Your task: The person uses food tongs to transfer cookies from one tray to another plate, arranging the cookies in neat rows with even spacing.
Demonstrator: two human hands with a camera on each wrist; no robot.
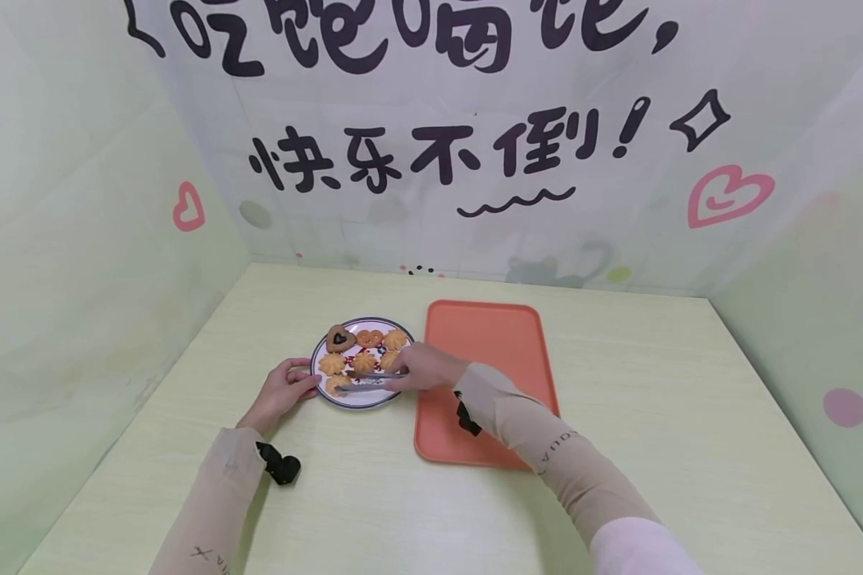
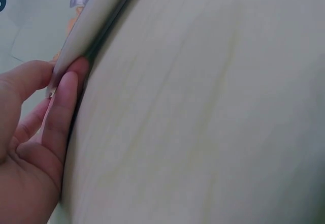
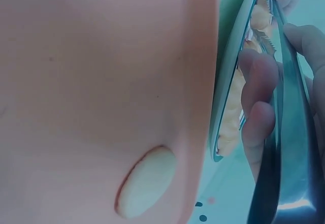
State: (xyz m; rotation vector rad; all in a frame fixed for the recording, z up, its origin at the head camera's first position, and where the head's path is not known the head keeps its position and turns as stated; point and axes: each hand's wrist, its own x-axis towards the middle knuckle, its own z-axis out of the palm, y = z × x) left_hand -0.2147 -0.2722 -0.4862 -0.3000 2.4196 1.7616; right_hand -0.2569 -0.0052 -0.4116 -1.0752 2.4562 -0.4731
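A round white plate [image 1: 360, 406] with a dark blue rim holds several cookies, among them a heart-shaped one [image 1: 340, 340] with a dark centre. My left hand [image 1: 282, 391] pinches the plate's left edge, thumb above and fingers under the rim [image 2: 94, 28]. From the right, my right hand [image 1: 427, 367] reaches over the plate holding metal tongs [image 3: 294, 132]. Their toothed tips stand apart around a swirled cookie [image 1: 336, 386] at the plate's lower left. Whether they touch it is hard to tell.
An orange rectangular tray [image 1: 485, 335] lies just right of the plate, beneath my right forearm. A handle slot [image 3: 147, 183] shows in it. The pale wooden table [image 1: 374, 511] meets a printed white backdrop [image 1: 403, 231] at the back and sides.
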